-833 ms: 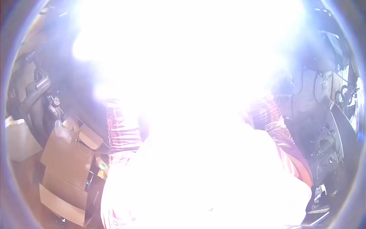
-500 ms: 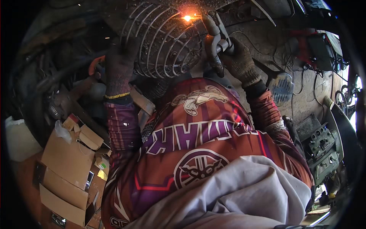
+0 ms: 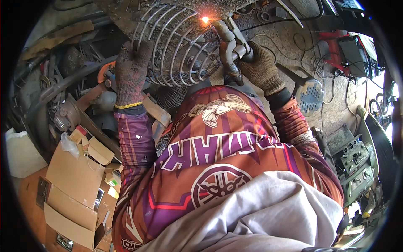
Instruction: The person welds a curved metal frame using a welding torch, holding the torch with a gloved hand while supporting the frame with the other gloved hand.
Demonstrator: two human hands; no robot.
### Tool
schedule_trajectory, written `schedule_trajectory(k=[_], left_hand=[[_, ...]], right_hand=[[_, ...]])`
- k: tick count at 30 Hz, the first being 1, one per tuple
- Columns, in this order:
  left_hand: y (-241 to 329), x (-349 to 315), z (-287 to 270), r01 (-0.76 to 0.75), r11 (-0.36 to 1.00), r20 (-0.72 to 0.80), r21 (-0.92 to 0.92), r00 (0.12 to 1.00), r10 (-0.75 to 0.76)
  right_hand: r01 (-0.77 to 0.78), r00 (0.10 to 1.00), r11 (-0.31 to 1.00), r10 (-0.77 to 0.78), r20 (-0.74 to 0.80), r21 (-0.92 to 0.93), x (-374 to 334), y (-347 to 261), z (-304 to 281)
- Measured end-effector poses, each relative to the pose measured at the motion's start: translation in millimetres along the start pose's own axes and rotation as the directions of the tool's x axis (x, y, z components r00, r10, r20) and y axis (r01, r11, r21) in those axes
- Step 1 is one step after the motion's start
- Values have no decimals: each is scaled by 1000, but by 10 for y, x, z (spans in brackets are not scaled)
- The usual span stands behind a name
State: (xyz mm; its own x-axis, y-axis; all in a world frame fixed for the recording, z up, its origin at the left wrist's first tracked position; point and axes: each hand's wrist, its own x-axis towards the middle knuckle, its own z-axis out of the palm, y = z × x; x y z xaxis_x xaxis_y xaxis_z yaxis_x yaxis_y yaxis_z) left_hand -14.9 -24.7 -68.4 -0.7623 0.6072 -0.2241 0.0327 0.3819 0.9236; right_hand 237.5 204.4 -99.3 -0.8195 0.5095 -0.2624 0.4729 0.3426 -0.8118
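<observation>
A curved grille of bent metal rods [image 3: 171,50] stands in front of me, above my knees. My left hand [image 3: 133,71], in a dark knitted glove with a yellow cuff edge, is closed on the grille's left side; its fingertips are partly hidden. My right hand [image 3: 261,69], in a brown knitted glove, grips a welding electrode holder [image 3: 228,47]. At the holder's far end a bright orange-red glow [image 3: 205,19] sits against the grille's upper right rods. The electrode itself is hard to make out in the glare.
An orange-guarded grinder [image 3: 105,72] lies left of my left hand among scrap metal. An opened cardboard box [image 3: 75,180] is at lower left. A welding mask or slotted plastic piece [image 3: 311,95], loose cables [image 3: 333,90], a red stand [image 3: 333,52] and an engine block [image 3: 357,161] are at right.
The electrode holder and my right hand have shifted slightly left. The glow is smaller, the flying sparks are gone, and the surroundings look brighter. My left hand stays on the grille.
</observation>
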Motion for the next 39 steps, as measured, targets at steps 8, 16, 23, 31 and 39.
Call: schedule_trajectory(k=[8, 16, 23, 31, 39], left_hand=[[-39, 15, -32, 24, 998, 18, -53, 1000, -23], [48, -21, -15, 16, 913, -22, 408, 1000, -7], [-213, 8, -130, 177, 389, 210, -904, 977, 43], [-271, 45, -86, 40, 938, 81, -344, 997, -12], [-151, 39, -34, -63, 987, 114, -146, 990, 80]], right_hand=[[-1, 1000, 1000, 0, -28, -10, 2, -24, 30], [-54, 992, 983, 73, 103, -178, 41, -174, -6], [48, 998, 994, -43, 47, -103, 27, -45, 46], [-36, 983, 971, 77, -164, 238, -14, 180, 80], [-23, 991, 985, 45, -128, 173, -87, 384, 12]])
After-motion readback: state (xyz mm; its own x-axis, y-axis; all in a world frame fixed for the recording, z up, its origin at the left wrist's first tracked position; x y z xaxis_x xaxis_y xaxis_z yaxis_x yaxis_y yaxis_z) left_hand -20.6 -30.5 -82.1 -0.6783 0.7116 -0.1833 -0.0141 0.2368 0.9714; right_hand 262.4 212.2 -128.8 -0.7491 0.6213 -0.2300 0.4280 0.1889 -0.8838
